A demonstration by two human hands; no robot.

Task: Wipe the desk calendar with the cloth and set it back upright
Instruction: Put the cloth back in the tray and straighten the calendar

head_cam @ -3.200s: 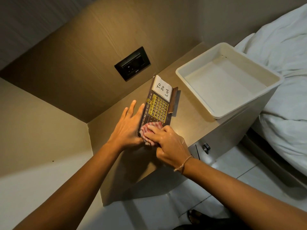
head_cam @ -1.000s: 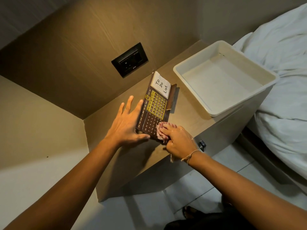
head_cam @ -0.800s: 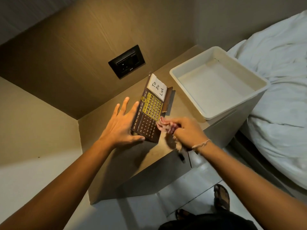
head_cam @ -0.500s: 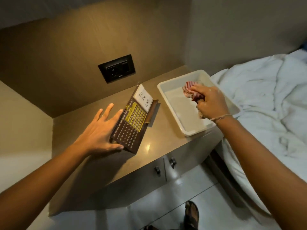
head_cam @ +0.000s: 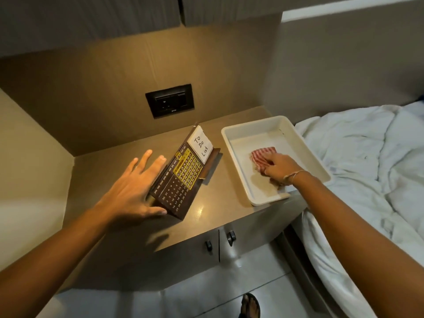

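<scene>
The brown desk calendar [head_cam: 181, 177] with yellow date tiles and a white "To Do List" note stands tilted on the cabinet top [head_cam: 110, 166]. My left hand [head_cam: 135, 189] lies flat against its back, fingers spread and thumb at its bottom edge. The red-and-white striped cloth [head_cam: 260, 156] lies inside the white tray [head_cam: 231, 143] to the right. My right hand [head_cam: 278, 168] rests on the cloth's near end, its fingers curled over it.
A black wall socket [head_cam: 169, 103] sits on the back panel behind the calendar. Cabinet doors with two dark knobs [head_cam: 230, 237] are below the top. A bed with a white duvet [head_cam: 367, 161] lies at the right. A sandalled foot [head_cam: 249, 306] shows on the floor.
My right hand left the calendar's lower corner, carried the cloth right and lowered it into the tray. My left hand stayed on the calendar, which now tilts up off the cabinet top.
</scene>
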